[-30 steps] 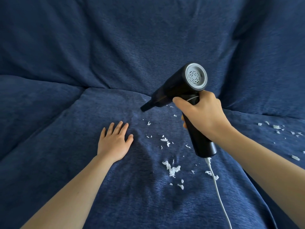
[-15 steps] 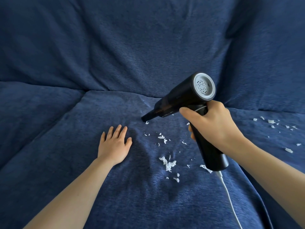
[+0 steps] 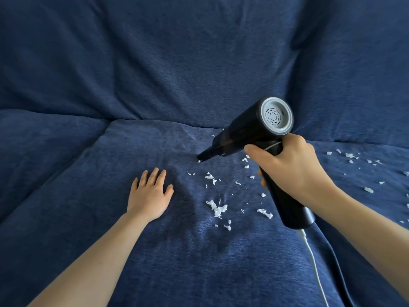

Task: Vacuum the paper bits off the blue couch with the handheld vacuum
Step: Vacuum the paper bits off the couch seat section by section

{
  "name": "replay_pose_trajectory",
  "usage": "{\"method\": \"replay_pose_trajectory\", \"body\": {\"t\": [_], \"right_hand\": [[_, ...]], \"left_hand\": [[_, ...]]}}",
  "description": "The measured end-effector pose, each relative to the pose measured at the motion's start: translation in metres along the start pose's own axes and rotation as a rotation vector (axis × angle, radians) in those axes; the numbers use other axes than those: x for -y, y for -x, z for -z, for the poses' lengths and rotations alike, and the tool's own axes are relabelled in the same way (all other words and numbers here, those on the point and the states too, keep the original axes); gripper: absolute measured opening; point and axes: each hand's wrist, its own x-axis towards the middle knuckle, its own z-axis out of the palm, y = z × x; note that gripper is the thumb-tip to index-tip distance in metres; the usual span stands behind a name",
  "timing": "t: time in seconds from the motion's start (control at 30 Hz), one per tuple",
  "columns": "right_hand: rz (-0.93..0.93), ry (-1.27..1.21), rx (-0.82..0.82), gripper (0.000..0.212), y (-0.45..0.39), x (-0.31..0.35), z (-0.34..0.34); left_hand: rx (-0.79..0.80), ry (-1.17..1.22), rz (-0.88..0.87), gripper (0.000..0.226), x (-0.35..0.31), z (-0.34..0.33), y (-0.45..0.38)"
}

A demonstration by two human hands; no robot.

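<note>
My right hand (image 3: 292, 167) grips the handle of the black handheld vacuum (image 3: 245, 134), whose grey rear vent faces me. Its narrow nozzle tip (image 3: 200, 157) points down-left and touches the blue couch seat (image 3: 110, 218), right on a small white scrap. White paper bits (image 3: 218, 209) lie scattered on the seat below and to the right of the nozzle. My left hand (image 3: 149, 194) rests flat on the cushion to the left of the bits, fingers spread, holding nothing.
More paper bits (image 3: 352, 157) lie on the cushion at the far right. A white cord (image 3: 314, 264) runs from the vacuum's handle base down off the bottom edge. The couch backrest (image 3: 177, 63) rises behind the seat.
The vacuum has come down and toward me over the second, its nozzle now at the upper edge of the paper bits. My left hand has stayed flat on the cushion.
</note>
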Motion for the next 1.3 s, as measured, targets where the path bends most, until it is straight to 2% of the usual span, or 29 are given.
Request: {"method": "replay_pose_trajectory", "body": {"t": [0.2, 0.43, 0.6, 0.87, 1.3], "right_hand": [[-0.022, -0.046, 0.017, 0.031, 0.011, -0.003, 0.011], [-0.024, -0.078, 0.120, 0.034, 0.030, 0.000, 0.017], [-0.019, -0.087, 0.105, 0.032, 0.034, 0.001, 0.023], [-0.017, -0.047, 0.044, 0.033, 0.033, -0.006, 0.032], [0.015, -0.061, 0.098, 0.034, 0.032, -0.013, 0.047]], "left_hand": [[0.001, 0.004, -0.016, 0.062, -0.005, 0.001, 0.016], [-0.005, -0.002, -0.039, 0.062, -0.012, 0.002, 0.032], [-0.067, 0.017, -0.047, 0.059, -0.012, 0.001, 0.035], [-0.063, 0.012, -0.051, 0.058, -0.010, 0.000, 0.038], [-0.052, -0.002, -0.023, 0.056, -0.010, 0.002, 0.036]]}}
